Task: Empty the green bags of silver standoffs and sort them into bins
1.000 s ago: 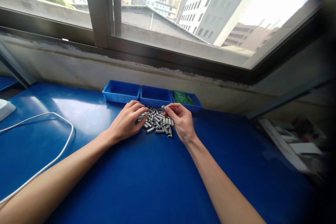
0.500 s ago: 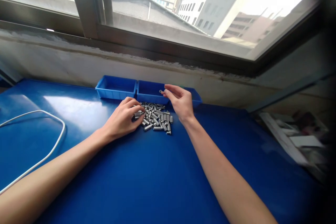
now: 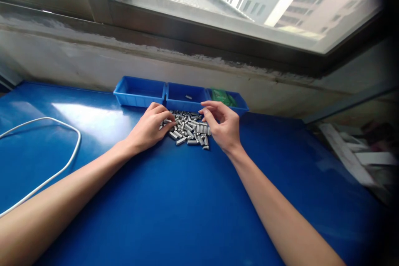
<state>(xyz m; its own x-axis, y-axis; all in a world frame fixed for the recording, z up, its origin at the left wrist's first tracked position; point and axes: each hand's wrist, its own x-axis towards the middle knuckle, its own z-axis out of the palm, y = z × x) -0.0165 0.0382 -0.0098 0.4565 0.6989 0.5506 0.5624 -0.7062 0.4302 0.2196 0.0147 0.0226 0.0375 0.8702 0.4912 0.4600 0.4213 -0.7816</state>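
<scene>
A pile of small silver metal spacers (image 3: 190, 129), elongated and hexagonal-looking, lies on the blue table. At the pile's left edge, my left hand (image 3: 152, 128) has its fingers and thumb curled around a spacer (image 3: 168, 122), which is partly hidden. My right hand (image 3: 225, 126) hovers at the pile's upper right, in front of the bins; its thumb and fingertips are apart and nothing shows between them. One spacer (image 3: 188, 97) lies inside the middle blue bin (image 3: 183, 106), just behind the pile.
Left of the middle bin stands another blue bin (image 3: 139, 100). The right bin (image 3: 242, 110) holds a green packet (image 3: 223, 96). A white cable (image 3: 76, 149) loops over the table's left side. Behind the bins rise a wall (image 3: 93, 66) and a window frame (image 3: 199, 35).
My right hand has let go of a spacer, which now lies in the middle bin, and has drawn back toward the pile. My left hand stays at the pile. The camera has tilted down.
</scene>
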